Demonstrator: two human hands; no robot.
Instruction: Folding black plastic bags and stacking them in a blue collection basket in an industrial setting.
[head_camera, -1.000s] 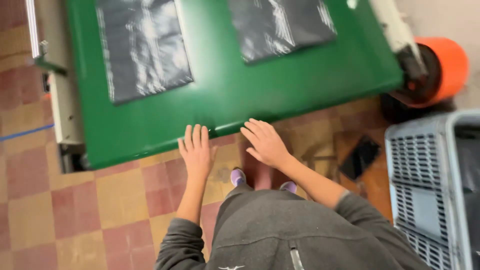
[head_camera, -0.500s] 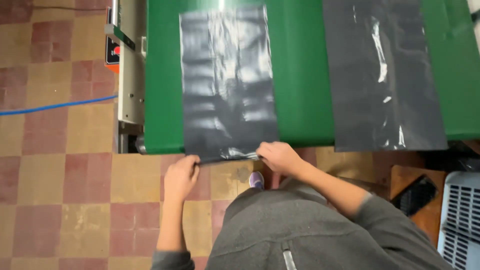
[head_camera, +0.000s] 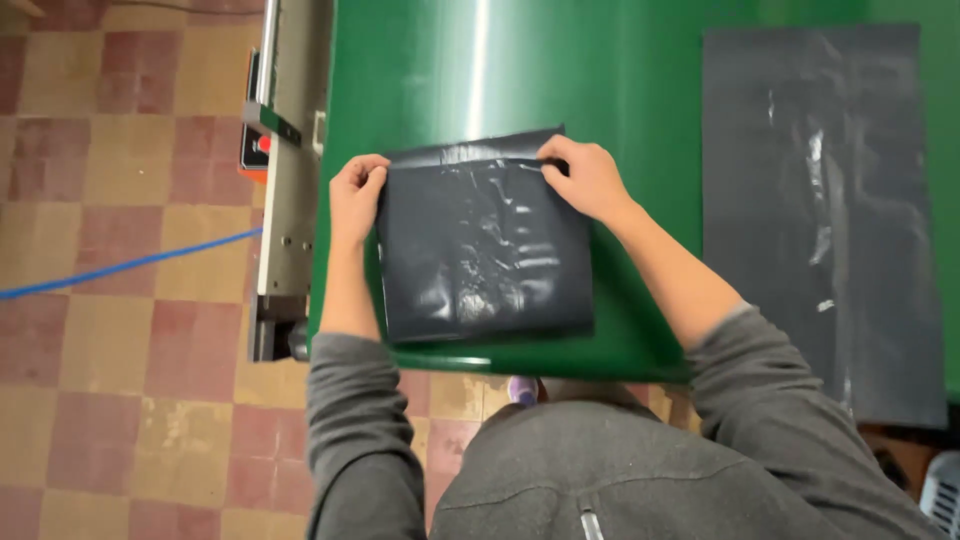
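While both hands pinched the far corners of a glossy dark grey plastic bag (head_camera: 485, 245) folded on a green conveyor belt (head_camera: 640, 90), the thin film looked apt to slip: the sheet was slick and crinkled, and a grip held only at the corners could have let one side slide, leaving the fold crooked. The left hand (head_camera: 357, 195) was closed on the bag's left upper corner, fingers curled over the edge; the right hand (head_camera: 590, 178) was clamped on the right upper corner, thumb and fingers pressing the top layer. The near edge of the bag lay close to the belt's rounded front lip, so a tug toward the body might have dragged it off onto the worn red and tan tiled floor (head_camera: 110, 330). The bag itself appeared roughly square, doubled over, its top edge slightly uneven and lifted at the right, with bright glare running across wrinkles at its middle. A second, longer dark grey plastic bag (head_camera: 820, 220) lay flat to the right, well apart. A grey metal machine frame (head_camera: 290, 200) ran along the belt's left side, and a blue cable (head_camera: 120, 265) crossed the floor beside it.
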